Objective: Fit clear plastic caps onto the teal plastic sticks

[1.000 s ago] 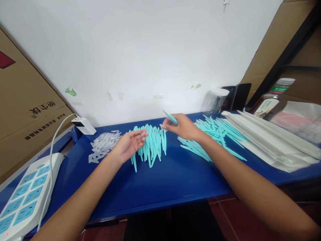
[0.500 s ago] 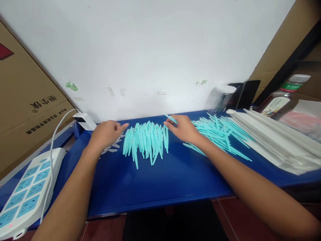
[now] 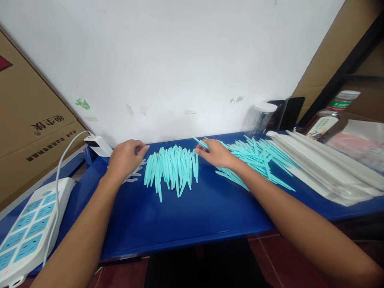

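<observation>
My right hand (image 3: 216, 153) pinches one thin teal plastic stick (image 3: 200, 142) just right of a tidy row of teal sticks (image 3: 171, 168) on the blue table (image 3: 192, 212). Behind that hand lies a looser heap of teal sticks (image 3: 258, 158). My left hand (image 3: 124, 158) rests over a pile of small clear plastic pieces (image 3: 135, 172) at the row's left, its fingers curled onto them. What the fingers hold is hidden.
A white power strip (image 3: 27, 228) and its cable lie at the left, with a white adapter (image 3: 97, 145) by the wall. Cardboard boxes (image 3: 30, 120) stand left. A clear jar (image 3: 260, 118), phones, a bottle (image 3: 328, 116) and stacked white packets (image 3: 324, 168) fill the right.
My left hand moved left from the teal row onto the clear pieces and curled its fingers. My right hand lowered the teal stick toward the row.
</observation>
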Tool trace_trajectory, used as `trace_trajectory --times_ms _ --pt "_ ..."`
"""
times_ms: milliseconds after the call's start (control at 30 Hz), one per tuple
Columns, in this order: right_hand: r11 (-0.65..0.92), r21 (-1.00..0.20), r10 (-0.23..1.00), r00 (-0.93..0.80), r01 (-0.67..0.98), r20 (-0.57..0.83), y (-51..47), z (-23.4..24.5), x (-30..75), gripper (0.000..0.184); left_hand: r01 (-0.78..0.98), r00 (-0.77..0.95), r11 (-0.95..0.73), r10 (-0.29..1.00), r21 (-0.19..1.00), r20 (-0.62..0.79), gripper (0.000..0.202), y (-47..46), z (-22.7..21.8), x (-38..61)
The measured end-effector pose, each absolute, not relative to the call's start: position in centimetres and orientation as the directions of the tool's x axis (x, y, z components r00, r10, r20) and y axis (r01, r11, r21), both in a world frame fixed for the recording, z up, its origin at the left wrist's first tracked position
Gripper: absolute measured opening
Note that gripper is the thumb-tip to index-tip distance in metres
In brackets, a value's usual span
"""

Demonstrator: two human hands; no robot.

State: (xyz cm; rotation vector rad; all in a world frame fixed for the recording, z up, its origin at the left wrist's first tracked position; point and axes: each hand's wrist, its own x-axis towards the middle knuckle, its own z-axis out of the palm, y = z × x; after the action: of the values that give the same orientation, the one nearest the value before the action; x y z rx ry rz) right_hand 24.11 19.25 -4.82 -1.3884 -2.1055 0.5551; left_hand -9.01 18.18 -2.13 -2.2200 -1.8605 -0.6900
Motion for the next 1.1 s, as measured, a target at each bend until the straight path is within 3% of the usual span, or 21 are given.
trace_trajectory --times_ms 100,200,267,333,467,533,633,733,867,967,1100 --pt "0.404 -0.691 0.888 -0.439 0.599 0.138 18.0 -4.1 23.8 0.036 0.747 0.182 -0.466 0.829 0.474 0.529 0.041 16.3 -3.0 -4.5" --pt "0.422 -0.773 0.779 -0.626 0.475 0.041 16.3 -3.3 23.0 0.051 0.589 0.321 -0.586 0.801 0.556 0.505 0.041 14.1 -3.9 -0.9" --pt "0.42 -0.831 0.68 -0.733 0.366 0.021 15.4 -3.1 22.5 0.053 0.511 0.401 -0.59 0.807 0.625 0.434 0.027 13.2 -4.4 0.3" --pt "0.4 -0.866 0.621 -0.783 0.299 0.016 14.8 -3.1 22.0 0.062 0.464 0.455 -0.554 0.819 0.691 0.351 0.011 12.8 -4.9 0.9" --pt "0.328 -0.895 0.584 -0.81 0.303 -0.06 14.3 -3.3 21.4 0.083 0.46 0.523 -0.543 0.805 0.703 0.28 0.007 12.7 -5.6 1.1" --pt "0.347 -0.899 0.573 -0.82 0.266 -0.022 14.3 -3.2 21.4 0.076 0.468 0.519 -0.557 0.802 0.686 0.297 0.009 12.7 -5.7 1.1" --pt "0.454 -0.86 0.595 -0.797 0.231 0.1 14.7 -3.0 21.9 0.042 0.502 0.451 -0.524 0.838 0.688 0.308 0.019 13.2 -5.4 0.8" --pt "0.521 -0.78 0.671 -0.73 0.345 0.125 15.6 -2.6 22.8 0.014 0.523 0.341 -0.465 0.882 0.714 0.324 0.032 14.4 -4.8 -0.4" --pt "0.578 -0.694 0.717 -0.673 0.429 0.182 16.7 -2.5 23.3 0.036 0.392 0.198 -0.324 0.944 0.861 0.265 0.04 16.0 -4.4 -1.9" --pt "0.611 -0.669 0.711 -0.665 0.423 0.228 16.9 -2.9 23.0 0.039 0.236 0.132 -0.239 0.968 0.942 0.213 0.042 16.1 -4.6 -1.7" --pt "0.587 -0.7 0.698 -0.692 0.406 0.184 16.5 -3.6 22.3 0.04 0.151 0.127 -0.257 0.963 0.955 0.239 0.046 15.6 -5.1 -0.9"
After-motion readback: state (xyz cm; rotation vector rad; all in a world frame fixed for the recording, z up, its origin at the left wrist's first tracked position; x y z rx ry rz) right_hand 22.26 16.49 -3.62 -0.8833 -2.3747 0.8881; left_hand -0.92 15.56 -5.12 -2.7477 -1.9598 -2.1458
